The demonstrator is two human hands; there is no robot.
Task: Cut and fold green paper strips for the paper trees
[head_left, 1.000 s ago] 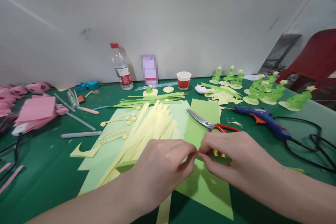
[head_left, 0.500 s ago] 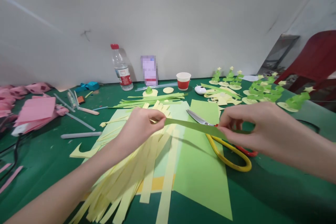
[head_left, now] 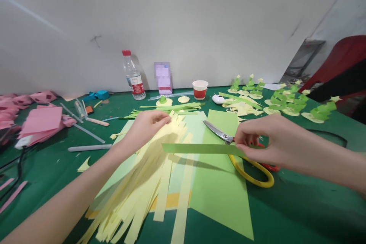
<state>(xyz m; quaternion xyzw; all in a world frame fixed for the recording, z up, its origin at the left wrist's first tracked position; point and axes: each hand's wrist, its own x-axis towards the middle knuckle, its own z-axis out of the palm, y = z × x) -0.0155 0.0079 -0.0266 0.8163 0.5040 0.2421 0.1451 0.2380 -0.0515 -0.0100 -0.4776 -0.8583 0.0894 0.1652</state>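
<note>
The left hand [head_left: 148,126] has let go of the green paper strip [head_left: 197,149] in the last half second and drawn off to the left, leaving the strip, stretched between both hands a moment ago, jutting out from the right hand [head_left: 263,133] alone. The right thumb and fingers pinch one end, holding the strip nearly level above the work table [head_left: 309,213], its free end over a fan of pale yellow strips [head_left: 143,187] and its shadow falling below. The left hand, fingers curled and thumb close to the forefinger, hangs over the yellow strips, apart from the green one; whether its fingertips meet cannot be told.

Under the right hand lie scissors [head_left: 227,137] with yellow and red handles, their blades resting across a larger green sheet [head_left: 220,198]. Toward the wall stand a water bottle [head_left: 134,80], a paper cup [head_left: 200,90] and a phone [head_left: 163,78] propped upright. Star-topped paper trees [head_left: 320,112] stand on round bases at the right, and folded pink paper [head_left: 41,121] sits at the far left.

The step in hand appears to be handling this single strip by its ends; the next move would seem to call for a steady right pinch and a free left hand.
</note>
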